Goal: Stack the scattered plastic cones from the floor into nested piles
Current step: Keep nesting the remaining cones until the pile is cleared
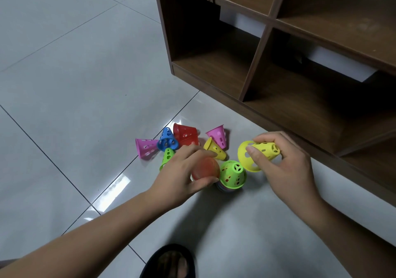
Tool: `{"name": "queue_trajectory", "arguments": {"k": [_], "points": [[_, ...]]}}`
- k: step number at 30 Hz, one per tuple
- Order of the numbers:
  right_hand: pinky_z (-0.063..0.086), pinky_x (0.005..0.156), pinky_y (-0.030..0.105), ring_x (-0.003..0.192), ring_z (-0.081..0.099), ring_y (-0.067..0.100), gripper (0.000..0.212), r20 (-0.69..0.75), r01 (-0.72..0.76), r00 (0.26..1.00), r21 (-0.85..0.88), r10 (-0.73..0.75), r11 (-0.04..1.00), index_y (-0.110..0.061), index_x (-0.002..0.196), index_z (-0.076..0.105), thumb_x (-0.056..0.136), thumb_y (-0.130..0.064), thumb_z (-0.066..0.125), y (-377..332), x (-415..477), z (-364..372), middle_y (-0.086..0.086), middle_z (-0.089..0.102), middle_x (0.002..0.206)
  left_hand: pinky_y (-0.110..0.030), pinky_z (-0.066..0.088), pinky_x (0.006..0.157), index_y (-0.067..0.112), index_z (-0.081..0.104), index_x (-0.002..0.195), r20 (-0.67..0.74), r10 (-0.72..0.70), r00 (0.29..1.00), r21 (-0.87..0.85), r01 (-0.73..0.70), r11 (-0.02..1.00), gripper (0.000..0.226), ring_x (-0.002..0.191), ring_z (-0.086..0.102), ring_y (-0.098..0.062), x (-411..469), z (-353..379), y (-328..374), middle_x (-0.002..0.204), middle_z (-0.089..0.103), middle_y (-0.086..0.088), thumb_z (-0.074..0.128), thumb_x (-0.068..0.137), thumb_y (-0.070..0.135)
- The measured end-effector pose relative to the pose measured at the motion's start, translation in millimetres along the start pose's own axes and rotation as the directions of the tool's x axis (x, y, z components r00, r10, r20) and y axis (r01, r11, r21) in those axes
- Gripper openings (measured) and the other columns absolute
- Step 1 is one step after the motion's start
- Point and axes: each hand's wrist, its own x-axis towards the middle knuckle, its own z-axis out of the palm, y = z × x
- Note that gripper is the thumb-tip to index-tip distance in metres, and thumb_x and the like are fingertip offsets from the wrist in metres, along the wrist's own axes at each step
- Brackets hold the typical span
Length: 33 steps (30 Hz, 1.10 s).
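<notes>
The step in hand looks like feeding cones onto the pile, with both hands loaded at once. A nested pile [227, 187] stands upright on the tiled floor [85, 84] in the lower middle of the frame. It is capped by a green top cone [232, 175], with paler rims showing beneath it.

The left hand [182, 172] has its grip closed around an orange-red cone [206, 167], blurred, held just left of the pile and touching or nearly touching it. The right hand [287, 166] pinches a held yellow cone [256, 155] between thumb and fingers. This cone is tilted, with its wide mouth facing left and down, just to the upper right of the pile.

Six cones lie loose on the floor above and left of the hands:
- a left pink cone [145, 148]
- a blue cone [168, 141]
- a red cone [185, 135]
- a right pink cone [218, 135]
- a loose yellow cone [215, 150]
- a loose green cone [167, 156], partly hidden behind the left hand

A brown wooden shelf unit [267, 20] fills the upper right. A foot in a dark slipper [169, 260] shows at the bottom edge.

The next move probably calls for turning one held cone mouth-down, centring it over the green top and lowering it squarely so it seats. The other held cone would follow. The pile is light and could tip if bumped sideways.
</notes>
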Motion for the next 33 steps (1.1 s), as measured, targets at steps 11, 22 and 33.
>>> {"name": "queue_trajectory", "arguments": {"k": [11,22,33], "points": [[0.04,0.089,0.037,0.107,0.053,0.016,0.012,0.357,0.291,0.917,-0.283,-0.181,0.914,-0.034,0.111,0.059,0.101,-0.041,0.059,15.7,-28.2,40.2,-0.015,0.054,0.114,-0.032,0.049,0.099,0.039,0.059,0.137,0.022,-0.082,0.996,0.023,0.081,0.996,0.054,0.121,0.051,-0.007,-3.7,15.3,-15.3,0.13,0.056,0.019,0.075,0.091,0.062],[0.047,0.086,0.032,0.099,0.058,0.011,0.025,0.237,0.113,0.967,-0.052,-0.098,0.992,-0.03,0.095,0.063,0.108,-0.047,0.049,10.7,20.2,44.7,-0.013,0.06,0.096,-0.033,0.05,0.098,0.036,0.064,0.131,-0.059,-0.226,0.972,0.022,0.228,0.973,0.033,0.119,0.058,-0.004,-12.5,-11.9,-54.8,0.125,0.063,0.018,0.044,0.111,0.054],[0.044,0.11,0.041,0.129,0.045,0.02,0.046,0.552,0.24,0.834,-0.366,0.002,0.899,-0.029,0.147,0.058,0.104,-0.012,0.051,61.3,104.8,103.3,-0.006,0.05,0.144,-0.04,0.052,0.099,0.035,0.071,0.133,0.01,-0.366,0.93,0.203,0.357,0.912,0.036,0.123,0.055,-0.021,-21.3,4.9,-106.6,0.131,0.06,0.007,0.055,0.105,0.051]]}}
